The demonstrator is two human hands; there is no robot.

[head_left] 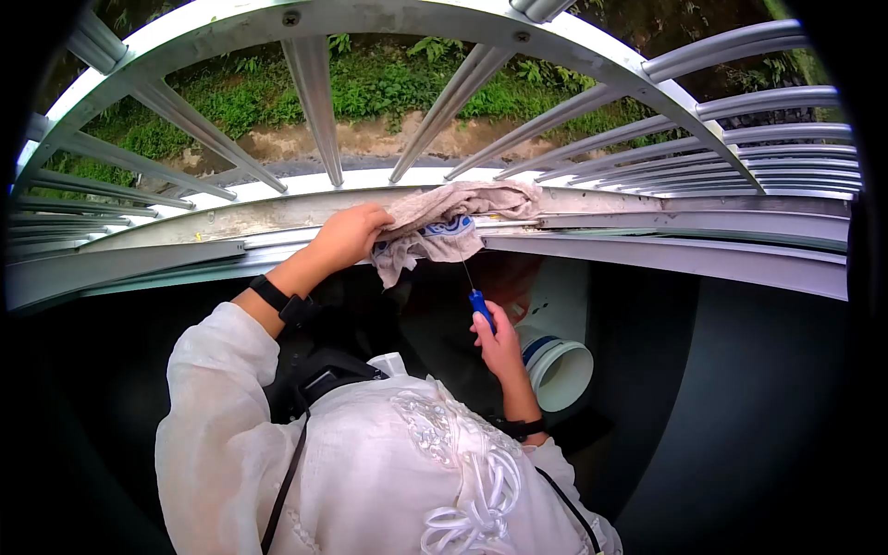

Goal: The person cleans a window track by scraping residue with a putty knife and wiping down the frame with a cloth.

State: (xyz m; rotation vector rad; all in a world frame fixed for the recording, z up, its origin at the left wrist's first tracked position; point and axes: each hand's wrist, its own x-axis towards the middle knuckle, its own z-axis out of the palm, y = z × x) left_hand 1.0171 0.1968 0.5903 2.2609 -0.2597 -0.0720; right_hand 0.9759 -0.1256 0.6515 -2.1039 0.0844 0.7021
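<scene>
My left hand (353,233) grips the left end of a damp-looking, greyish-pink cloth (449,203) with a blue pattern. The cloth lies bunched across the window track (268,239), one corner hanging over the inner edge. Below it, my right hand (497,335) is closed around the blue handle of a screwdriver (477,302). Its thin metal shaft points up toward the cloth's lower edge, and the tip is hidden at the cloth and the track.
Metal railing bars (314,111) fan out beyond the sill, with plants and bare ground below. A white bucket (562,377) stands beneath my right forearm. Sliding window frames (666,264) run along the track to the right.
</scene>
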